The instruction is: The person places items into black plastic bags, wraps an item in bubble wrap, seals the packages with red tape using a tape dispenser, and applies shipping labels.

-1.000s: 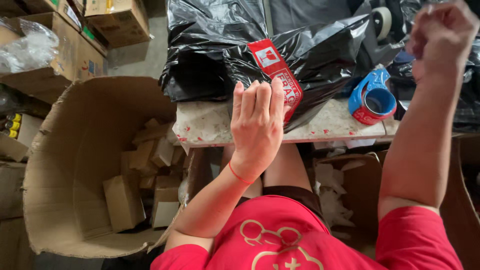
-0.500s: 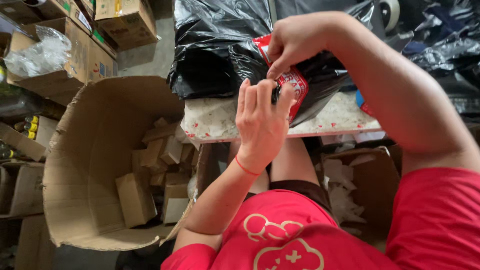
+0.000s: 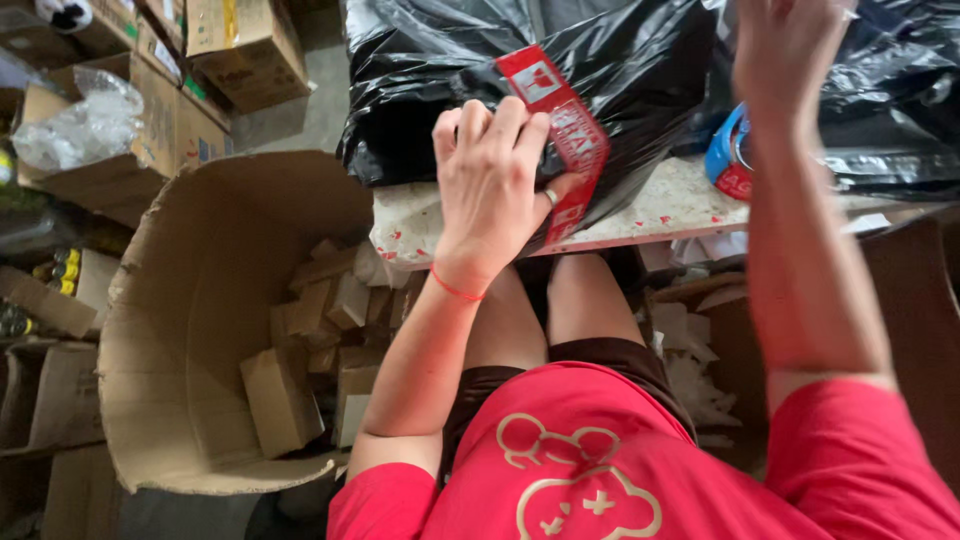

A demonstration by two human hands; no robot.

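Note:
A black plastic-wrapped parcel (image 3: pixel 640 70) lies on a speckled tabletop (image 3: pixel 660 205). A strip of red printed tape (image 3: pixel 575 135) runs over its near edge. My left hand (image 3: pixel 490 190) presses flat on the parcel beside the tape, fingers together, a red string on the wrist. My right hand (image 3: pixel 790 45) is raised at the top right above the parcel; its fingers are blurred and cut off by the frame edge, so I cannot tell what it holds. A blue tape dispenser (image 3: pixel 728 155) with red tape rests on the table behind my right forearm.
A large open cardboard box (image 3: pixel 180 330) with several small cardboard boxes inside stands on the floor to my left. Stacked cartons (image 3: pixel 235 45) and a clear plastic bag (image 3: pixel 80 125) fill the top left. More black bags (image 3: pixel 900 90) lie at the right.
My right hand came down onto the red tape half a second ago and has now lifted away to the upper right. My left hand stays pressed on the parcel.

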